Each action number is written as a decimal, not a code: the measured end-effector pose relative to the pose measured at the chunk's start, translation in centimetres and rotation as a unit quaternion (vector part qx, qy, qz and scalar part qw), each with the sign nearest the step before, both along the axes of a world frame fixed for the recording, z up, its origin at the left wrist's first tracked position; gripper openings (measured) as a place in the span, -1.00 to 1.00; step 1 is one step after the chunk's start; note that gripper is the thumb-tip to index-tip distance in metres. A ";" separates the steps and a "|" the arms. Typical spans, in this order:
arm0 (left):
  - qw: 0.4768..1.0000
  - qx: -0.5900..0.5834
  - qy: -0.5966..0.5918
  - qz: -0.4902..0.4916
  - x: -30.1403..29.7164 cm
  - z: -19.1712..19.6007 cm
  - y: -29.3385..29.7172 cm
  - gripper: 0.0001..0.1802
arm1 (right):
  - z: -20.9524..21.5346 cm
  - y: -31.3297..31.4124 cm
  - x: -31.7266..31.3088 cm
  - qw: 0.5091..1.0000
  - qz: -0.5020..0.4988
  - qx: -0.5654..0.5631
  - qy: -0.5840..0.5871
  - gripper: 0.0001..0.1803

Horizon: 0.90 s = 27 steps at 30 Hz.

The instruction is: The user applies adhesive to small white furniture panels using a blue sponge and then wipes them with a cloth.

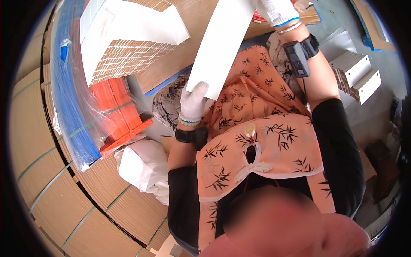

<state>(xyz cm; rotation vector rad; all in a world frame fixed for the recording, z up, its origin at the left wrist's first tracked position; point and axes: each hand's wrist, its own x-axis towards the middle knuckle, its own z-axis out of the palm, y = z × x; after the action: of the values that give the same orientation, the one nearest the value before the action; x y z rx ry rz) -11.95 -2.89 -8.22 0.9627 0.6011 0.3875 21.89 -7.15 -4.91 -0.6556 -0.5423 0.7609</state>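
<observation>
Strapped cardboard stacks (49,173) fill eight o'clock. At twelve o'clock, a long white board (222,49) slants; the gloved left hand (194,103) pinches its near end, thumb on top. Gloved right hand (279,12), one o'clock: fingers cut off, grip unclear.

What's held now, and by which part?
A long white panel, by its near end in the left grip; contact at the right grip is out of frame.

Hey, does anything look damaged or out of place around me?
Mildly: clear plastic wrap beside the blue stack looks loose and crumpled. The visible part of the white panel in your left hand shows no obvious damage.
</observation>
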 end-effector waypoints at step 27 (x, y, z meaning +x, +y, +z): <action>0.898 -0.148 0.026 -0.413 8.9 0.4 -2.3 -0.23 | -1.0 -9.5 0.0 0.990 0.029 0.088 0.110 -0.59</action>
<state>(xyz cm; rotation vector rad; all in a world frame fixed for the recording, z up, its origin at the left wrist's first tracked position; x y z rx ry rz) -3.04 -5.24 -7.79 0.8469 0.2408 -0.4810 21.92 -16.65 -5.88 -0.3878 -0.4207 0.8185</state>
